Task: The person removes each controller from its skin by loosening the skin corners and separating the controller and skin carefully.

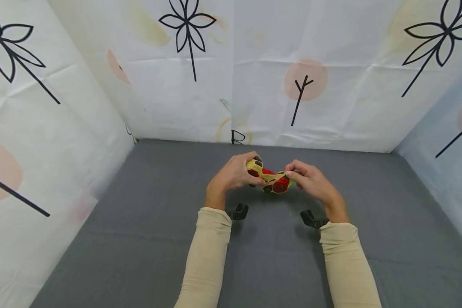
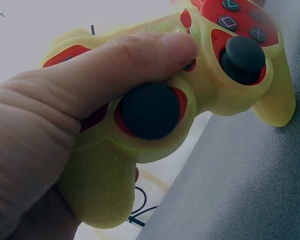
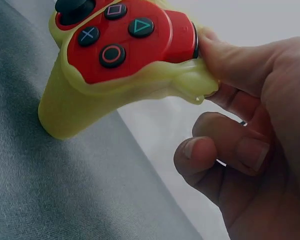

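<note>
A red game controller (image 1: pixel 281 185) in a soft, pale yellow cover (image 3: pixel 72 110) is held just above the grey surface. My left hand (image 1: pixel 232 173) grips one end of it. In the left wrist view the thumb lies across the controller's face, above a black thumbstick (image 2: pixel 150 111). At the other end, my right hand (image 1: pixel 312 182) pinches the cover's edge between thumb and finger, beside the shoulder button. That edge looks pulled partly away from the red shell there, while the other fingers curl free below. The symbol buttons (image 3: pixel 112 56) show through the cover's opening.
A grey cloth-covered table (image 1: pixel 146 256) lies under both arms. White fabric walls (image 1: pixel 262 98) with flower and twig prints stand at the back and both sides. A black bracket sits at each wrist, the left bracket (image 1: pixel 238 211) and the right bracket (image 1: pixel 312 219).
</note>
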`<action>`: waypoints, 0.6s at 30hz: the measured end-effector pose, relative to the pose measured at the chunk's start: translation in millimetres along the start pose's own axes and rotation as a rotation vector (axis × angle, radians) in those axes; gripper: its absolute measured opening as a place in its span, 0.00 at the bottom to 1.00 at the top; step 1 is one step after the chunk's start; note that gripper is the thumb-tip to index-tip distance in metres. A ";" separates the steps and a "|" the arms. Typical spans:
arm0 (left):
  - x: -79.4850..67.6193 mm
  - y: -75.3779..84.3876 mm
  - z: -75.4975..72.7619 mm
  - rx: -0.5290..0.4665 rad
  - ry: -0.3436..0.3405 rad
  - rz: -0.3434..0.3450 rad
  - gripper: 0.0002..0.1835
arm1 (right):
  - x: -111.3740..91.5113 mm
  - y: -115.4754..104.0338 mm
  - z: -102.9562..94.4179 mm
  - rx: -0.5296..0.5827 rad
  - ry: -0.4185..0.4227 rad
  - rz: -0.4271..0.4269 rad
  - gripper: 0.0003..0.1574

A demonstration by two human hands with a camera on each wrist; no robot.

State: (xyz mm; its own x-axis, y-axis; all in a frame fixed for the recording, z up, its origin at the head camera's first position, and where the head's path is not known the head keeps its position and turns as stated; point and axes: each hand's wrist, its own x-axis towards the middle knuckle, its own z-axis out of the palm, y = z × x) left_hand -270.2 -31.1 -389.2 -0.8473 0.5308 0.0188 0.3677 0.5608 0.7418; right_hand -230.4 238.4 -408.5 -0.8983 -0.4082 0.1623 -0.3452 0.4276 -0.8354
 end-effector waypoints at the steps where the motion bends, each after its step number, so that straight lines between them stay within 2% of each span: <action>1: 0.4 -1.1 0.0 -0.006 0.003 0.002 0.24 | 0.7 0.8 -0.3 0.007 -0.003 -0.001 0.08; 10: 0.6 -5.4 -1.5 -0.047 0.025 -0.016 0.23 | 2.3 3.3 0.6 0.046 0.016 0.018 0.09; 18: 1.4 -9.6 -0.5 -0.066 0.033 -0.025 0.24 | 1.6 5.3 -0.8 0.049 0.002 -0.018 0.08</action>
State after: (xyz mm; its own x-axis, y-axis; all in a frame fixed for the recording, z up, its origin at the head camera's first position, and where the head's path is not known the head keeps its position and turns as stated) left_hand -275.1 -36.1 -396.0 -0.8686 0.4951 0.0209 0.3212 0.5302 0.7847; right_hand -233.9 240.6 -412.3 -0.8928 -0.4136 0.1786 -0.3478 0.3806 -0.8568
